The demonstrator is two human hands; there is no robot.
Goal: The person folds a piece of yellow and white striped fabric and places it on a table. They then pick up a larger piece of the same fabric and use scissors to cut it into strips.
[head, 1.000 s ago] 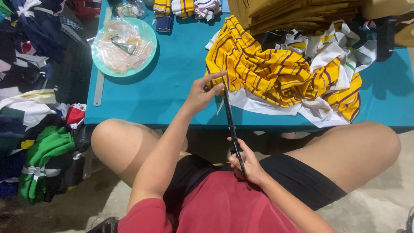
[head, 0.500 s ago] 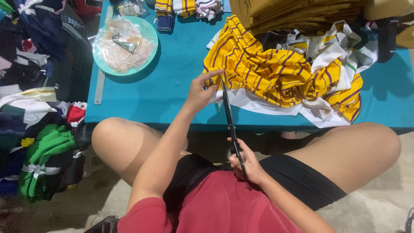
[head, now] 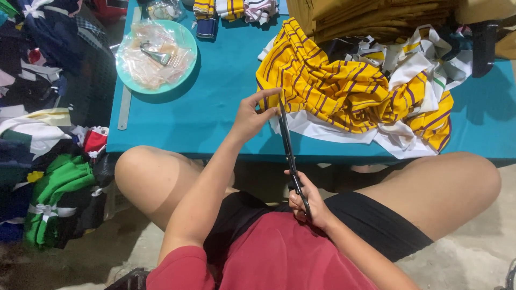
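My right hand (head: 307, 203) grips the handles of long black scissors (head: 288, 151) near my lap, blades pointing up toward the table edge. My left hand (head: 252, 115) pinches the edge of a yellow fabric with purple stripes (head: 328, 86) right at the blade tips. The yellow cloth lies bunched on white fabric (head: 322, 126) on the teal table (head: 226, 102). I sit with bare knees under the table's front edge.
A teal plate (head: 156, 56) with clear plastic bags and a metal clip sits at the back left, a ruler (head: 124, 107) beside it. Folded mustard fabric (head: 371, 16) is stacked at the back. Piles of coloured clothes (head: 48, 161) lie on the floor to the left.
My left hand and the scissor tips have shifted slightly up toward the yellow fabric's edge. My right hand stays at my lap.
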